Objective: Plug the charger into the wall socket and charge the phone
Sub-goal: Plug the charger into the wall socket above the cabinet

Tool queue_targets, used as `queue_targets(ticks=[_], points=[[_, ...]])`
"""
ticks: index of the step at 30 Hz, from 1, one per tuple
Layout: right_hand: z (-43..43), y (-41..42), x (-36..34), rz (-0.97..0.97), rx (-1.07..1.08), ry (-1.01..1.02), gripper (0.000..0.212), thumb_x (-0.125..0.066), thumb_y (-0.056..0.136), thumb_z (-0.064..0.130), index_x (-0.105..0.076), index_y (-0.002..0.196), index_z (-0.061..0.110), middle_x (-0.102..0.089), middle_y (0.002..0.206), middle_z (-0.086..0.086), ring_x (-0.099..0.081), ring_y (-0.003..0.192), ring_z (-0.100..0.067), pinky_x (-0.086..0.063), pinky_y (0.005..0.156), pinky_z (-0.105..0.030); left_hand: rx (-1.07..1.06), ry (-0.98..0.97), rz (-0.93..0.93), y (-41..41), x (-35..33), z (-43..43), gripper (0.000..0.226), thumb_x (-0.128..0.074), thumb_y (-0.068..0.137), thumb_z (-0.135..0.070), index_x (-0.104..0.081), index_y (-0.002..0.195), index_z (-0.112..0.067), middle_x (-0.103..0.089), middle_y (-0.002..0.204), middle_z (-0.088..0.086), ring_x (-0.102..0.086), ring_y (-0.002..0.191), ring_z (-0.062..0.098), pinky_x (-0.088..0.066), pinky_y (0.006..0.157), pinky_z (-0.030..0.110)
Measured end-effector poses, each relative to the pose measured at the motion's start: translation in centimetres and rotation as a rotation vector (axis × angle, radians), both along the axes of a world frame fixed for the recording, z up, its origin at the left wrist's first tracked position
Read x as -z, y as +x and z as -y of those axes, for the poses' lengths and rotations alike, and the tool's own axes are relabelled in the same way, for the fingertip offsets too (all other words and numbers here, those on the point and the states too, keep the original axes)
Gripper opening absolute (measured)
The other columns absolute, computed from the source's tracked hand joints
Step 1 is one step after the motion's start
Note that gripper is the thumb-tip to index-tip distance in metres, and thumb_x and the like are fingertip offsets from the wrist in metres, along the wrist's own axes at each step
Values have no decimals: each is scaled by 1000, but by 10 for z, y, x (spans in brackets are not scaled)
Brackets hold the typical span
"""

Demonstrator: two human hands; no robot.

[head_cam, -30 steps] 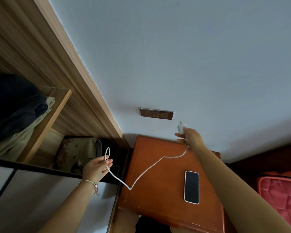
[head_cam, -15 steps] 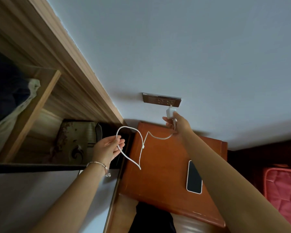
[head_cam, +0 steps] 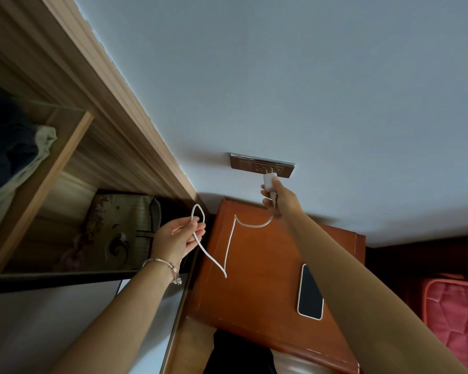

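A metal wall socket (head_cam: 243, 163) sits low on the pale wall above an orange-brown bedside table (head_cam: 257, 292). My right hand (head_cam: 283, 199) pinches the white charger plug (head_cam: 268, 181), whose prongs touch the socket's right outlet. From the plug the white cable (head_cam: 229, 249) sags over the table and loops up into my left hand (head_cam: 177, 238), which holds it left of the table. A phone (head_cam: 310, 292) lies face up with a dark screen on the table's right side, partly behind my right forearm.
An open wooden wardrobe (head_cam: 73, 157) stands at the left with folded clothes (head_cam: 11, 157) on a shelf and a patterned bag (head_cam: 114, 230) below. A red quilted cushion (head_cam: 454, 325) lies at the right edge.
My right hand has carried the plug up from above the table to the socket. My left hand rose with the cable, which now hangs in a tighter loop. The view moved closer.
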State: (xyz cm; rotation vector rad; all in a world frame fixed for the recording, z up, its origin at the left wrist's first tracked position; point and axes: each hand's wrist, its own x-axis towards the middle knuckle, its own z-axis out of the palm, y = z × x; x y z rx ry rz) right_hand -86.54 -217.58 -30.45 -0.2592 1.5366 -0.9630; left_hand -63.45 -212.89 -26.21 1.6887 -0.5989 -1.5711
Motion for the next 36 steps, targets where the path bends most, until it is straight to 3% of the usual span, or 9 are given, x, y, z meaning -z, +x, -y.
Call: queue_targets(ticks=[9, 18, 23, 29, 32, 36], points=[[6, 4, 4, 109, 120, -18, 28, -39, 100, 30, -50, 109, 7, -70, 91, -5, -63, 70, -12, -30, 35, -15, 5, 10, -4, 2, 5, 3, 8, -61, 87, -10, -68, 90, -11, -75, 83, 7, -72, 84, 16, -57, 67, 21], [4, 7, 7, 104, 152, -47, 22, -41, 97, 18, -51, 110, 3, -67, 98, -7, -63, 75, -12, -33, 38, -16, -1, 7, 1, -2, 1, 2, 9, -59, 88, -7, -67, 92, -9, -72, 89, 12, -71, 83, 14, -57, 65, 19], [8, 6, 4, 21, 138, -35, 26, -44, 95, 12, -48, 119, 2, -67, 93, -3, -65, 78, -9, -36, 38, -16, -6, 5, -5, -4, -2, 4, 9, -58, 88, -5, -66, 92, -8, -71, 90, 13, -70, 84, 14, -56, 64, 19], [11, 4, -3, 237, 237, -20, 21, -47, 95, 7, -47, 115, 0, -64, 88, -12, -62, 69, -11, -39, 39, -14, -6, 6, -13, -6, -5, 9, 11, -56, 89, -3, -65, 95, -6, -69, 92, 14, -68, 89, 18, -55, 66, 20], [7, 0, -3, 161, 202, -6, 22, -48, 96, 12, -49, 116, 3, -60, 85, -9, -57, 67, -11, -43, 45, -14, -9, 17, -12, -8, -6, 11, 11, -56, 89, -4, -64, 97, -5, -69, 94, 14, -68, 90, 20, -54, 69, 22], [21, -2, -13, 165, 254, 115, 8, -47, 94, 6, -51, 93, 0, -56, 78, -12, -51, 62, -11, -38, 40, -13, -6, 25, -15, -16, -10, 15, 14, -57, 89, -5, -64, 100, -2, -69, 95, 15, -68, 88, 20, -53, 73, 26]])
